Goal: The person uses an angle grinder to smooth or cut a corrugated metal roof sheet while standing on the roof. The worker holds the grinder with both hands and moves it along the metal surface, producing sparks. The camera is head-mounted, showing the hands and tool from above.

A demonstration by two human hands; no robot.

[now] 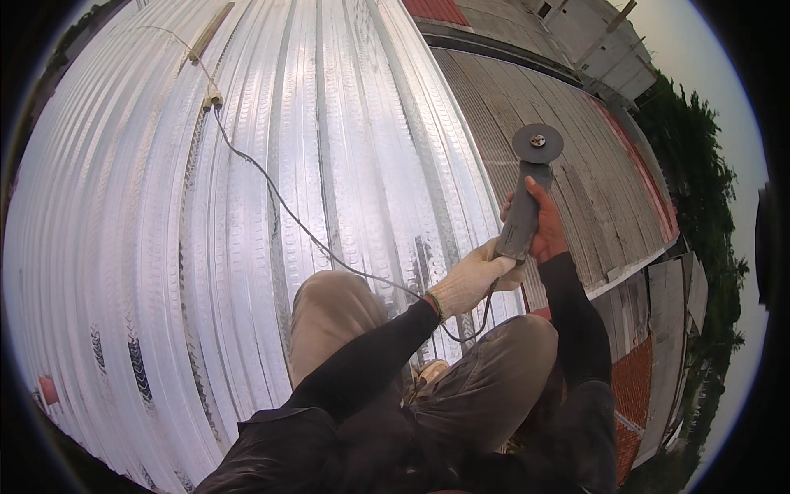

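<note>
An angle grinder with a dark grey body is held out over the roof's right edge, its round cutting disc at the far end. My left hand, in a pale knitted glove, is closed around the grinder's rear end. Bare, my right hand wraps the middle of the body, with the thumb lying along it. From the rear end a dark power cord loops below my left hand, then crosses the metal to a plug connection at the upper left.
I crouch on a ribbed, shiny metal roof, knees bent. Beyond its right edge lies a lower, brownish corrugated roof. A wooden strip rests on the metal at the upper left. Trees and a grey building stand farther off.
</note>
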